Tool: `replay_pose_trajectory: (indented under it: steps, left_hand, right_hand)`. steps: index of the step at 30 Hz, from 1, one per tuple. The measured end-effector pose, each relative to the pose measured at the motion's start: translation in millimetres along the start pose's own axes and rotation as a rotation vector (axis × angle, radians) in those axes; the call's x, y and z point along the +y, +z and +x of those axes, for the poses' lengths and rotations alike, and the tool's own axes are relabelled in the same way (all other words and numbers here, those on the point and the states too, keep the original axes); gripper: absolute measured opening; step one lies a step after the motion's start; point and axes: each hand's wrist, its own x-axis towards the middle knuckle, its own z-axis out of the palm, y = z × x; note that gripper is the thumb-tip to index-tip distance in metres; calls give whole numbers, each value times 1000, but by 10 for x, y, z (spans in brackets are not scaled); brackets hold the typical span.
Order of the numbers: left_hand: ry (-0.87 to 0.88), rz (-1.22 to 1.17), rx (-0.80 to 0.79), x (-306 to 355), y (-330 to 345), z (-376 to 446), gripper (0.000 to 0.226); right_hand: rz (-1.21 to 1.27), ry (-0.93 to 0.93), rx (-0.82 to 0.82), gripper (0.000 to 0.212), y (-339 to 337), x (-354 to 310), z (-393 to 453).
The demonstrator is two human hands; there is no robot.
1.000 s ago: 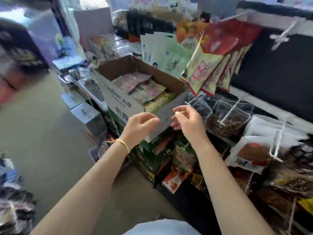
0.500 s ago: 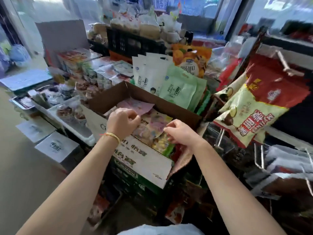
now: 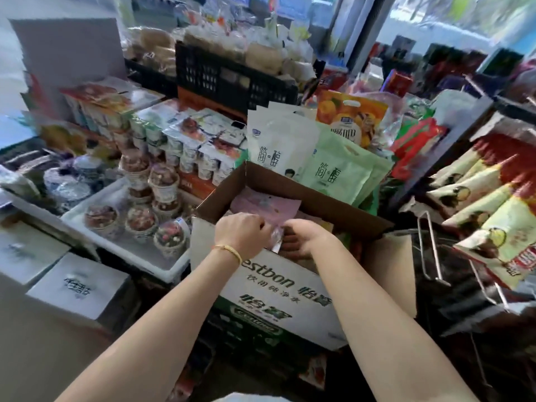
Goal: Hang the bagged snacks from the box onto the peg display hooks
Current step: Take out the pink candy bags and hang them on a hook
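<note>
Open cardboard box (image 3: pixel 278 288) of pink snack bags (image 3: pixel 261 205), left hand (image 3: pixel 242 235) and right hand (image 3: pixel 307 237) gripping 1 clear-edged bag (image 3: pixel 276 241)

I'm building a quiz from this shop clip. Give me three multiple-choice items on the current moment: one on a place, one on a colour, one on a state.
1. Where are both hands?
A. In the cardboard box
B. On the black crate
C. At the peg hooks

2. What colour is the topmost bag in the box?
A. Pink
B. Blue
C. Black

3. The nearest peg hook on the right is:
A. Full
B. Bare
C. Hidden

Answers:
1 A: left hand and right hand reach into the cardboard box.
2 A: the pink bag lies uppermost.
3 B: the peg hook carries nothing.
</note>
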Motion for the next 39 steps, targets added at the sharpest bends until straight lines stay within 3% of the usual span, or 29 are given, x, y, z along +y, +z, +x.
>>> replay_pose_trajectory:
  steps: [5,8,11,16,20,22,24,26,29,31,35,39]
  left_hand:
    - [24,-85,35,-71,28,12,41]
    - [33,-200,-1,-85,9,45,59]
    - [18,-386,-8,-95,-51,116,66]
    - [-67,-945,-55,101,-287,228,84]
    - [20,-1349,-253,385,-477,224,62]
    - [101,-1444,-315,455,-491,203,40]
    - [130,-1544,-342,523,-485,171,34]
    - [130,-1567,-324,622,-446,125,35]
    - [118,-1555,-302,892,-407,-8,19]
    - [124,-1514,-273,1127,-425,-134,26]
    - [148,-1388,-211,1614,-463,-445,41]
    - [181,-1352,-142,2141,-303,-854,37]
  right_hand:
    - [-112,-195,207,23,161,60,133]
    - [-124,-388,255,9,12,61,49]
    - [-31,-559,316,16,-228,68,-264]
    - [231,-766,332,24,-629,85,-841]
    - [516,-806,322,27,-841,195,-1166]
    - [597,-786,288,24,-881,299,-1250]
    - [650,-780,277,19,-915,406,-1311]
    - [620,-787,259,15,-971,511,-1376]
    - [579,-771,268,16,-1150,693,-1518]
    - [604,-766,304,30,-1329,817,-1621]
    - [623,-755,302,22,-1704,1074,-1863]
    - [617,-705,283,29,-2141,1509,-2078]
